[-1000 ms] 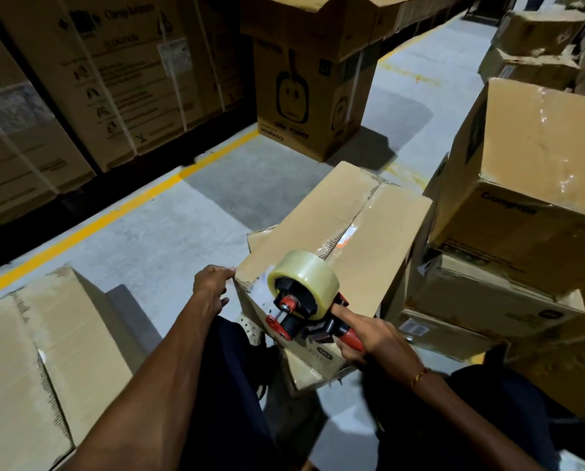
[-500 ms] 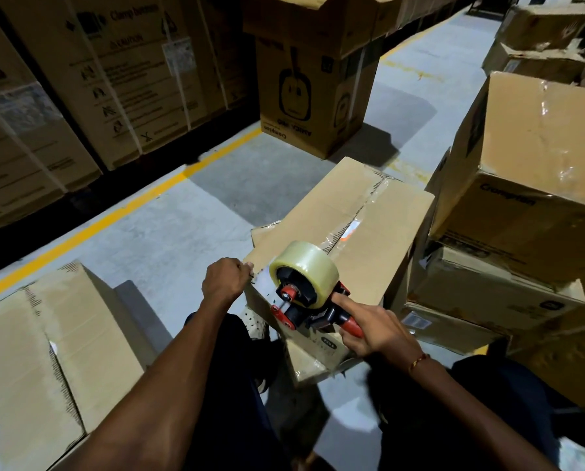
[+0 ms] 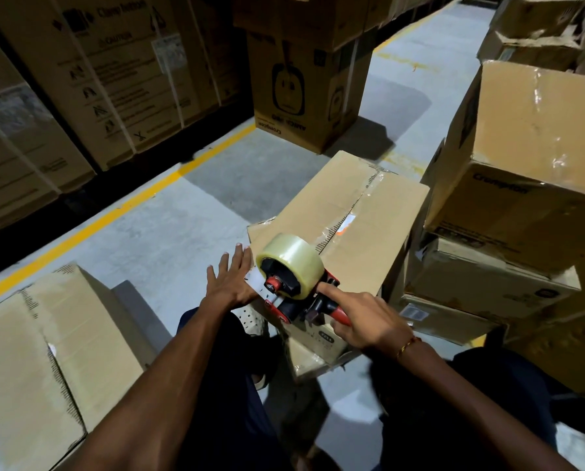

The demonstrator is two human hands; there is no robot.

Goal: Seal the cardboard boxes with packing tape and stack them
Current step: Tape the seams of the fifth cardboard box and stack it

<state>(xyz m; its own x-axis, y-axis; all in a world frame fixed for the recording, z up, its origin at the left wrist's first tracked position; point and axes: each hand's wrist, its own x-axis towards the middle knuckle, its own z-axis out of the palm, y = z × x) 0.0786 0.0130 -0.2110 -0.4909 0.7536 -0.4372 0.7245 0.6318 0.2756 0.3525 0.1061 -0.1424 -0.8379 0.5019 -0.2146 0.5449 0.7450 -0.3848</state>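
Left hand (image 3: 231,283) now flat, fingers straightened and spread over the near left corner of the cardboard box (image 3: 338,226); half a second back, curled at that same corner. Pressing down the tape end there, by the look of it. Right hand (image 3: 365,322) wrapped round the red handle of the tape dispenser (image 3: 292,278), forefinger stretched along its body; grip unchanged. Dispenser resting at the near edge of the box top, clear roll uppermost, a short strip of tape visible under the left palm.

Judged meaning: tape start being anchored on the near face, run along the centre seam not yet made. Older tape already glinting along the seam further out.

Box in hand sitting on the floor between the knees, touching or nearly touching the stack of boxes (image 3: 522,198) to the right. Another taped box (image 3: 46,351) near left.

Writing: "Crompton" on the side of the top right box and, inverted, on the upright carton (image 3: 301,96) far centre. "CAUTION" on the strapped cartons (image 3: 114,79) far left; the line above it too blurred to read. Small label on the near face of the box unreadable.
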